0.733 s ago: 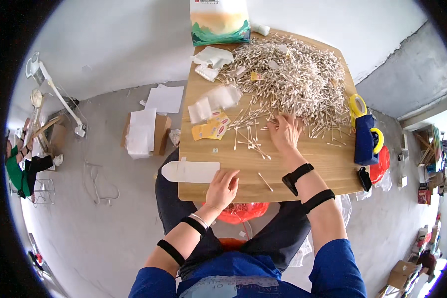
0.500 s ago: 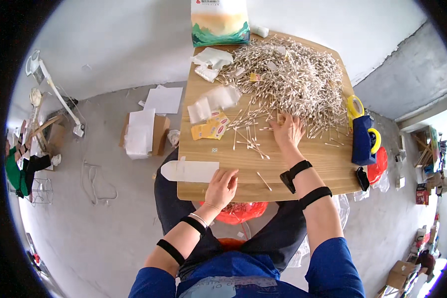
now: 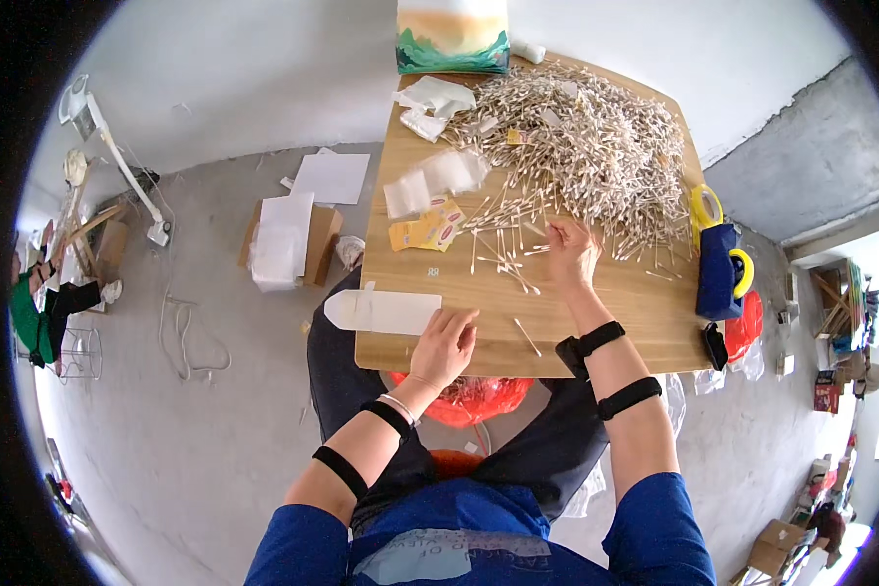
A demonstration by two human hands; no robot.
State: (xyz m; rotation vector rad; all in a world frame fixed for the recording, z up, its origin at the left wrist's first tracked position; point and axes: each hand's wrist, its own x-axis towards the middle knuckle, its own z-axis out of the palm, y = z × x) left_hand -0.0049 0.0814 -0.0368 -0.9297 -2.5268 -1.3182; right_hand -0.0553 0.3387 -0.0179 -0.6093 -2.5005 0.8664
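Note:
A big heap of cotton swabs covers the far right of the wooden table. At its near edge, my right hand has its fingers drawn in on cotton swabs; how many is hidden. Several loose swabs lie left of that hand, and a single swab lies nearer to me. By the table's front edge rests my left hand, loosely bent with thumb apart, beside the right end of a flat whitish plastic bag. It seems to touch the bag and grips nothing I can see.
Yellow printed cards and clear plastic sleeves lie on the table's left side. A blue tape dispenser stands at the right edge. Beyond are a printed bag and, on the floor, a cardboard box.
My right hand's fingers have gone from spread flat at the heap's edge to gathered in. My left hand stays by the bag. The whole view has shifted slightly.

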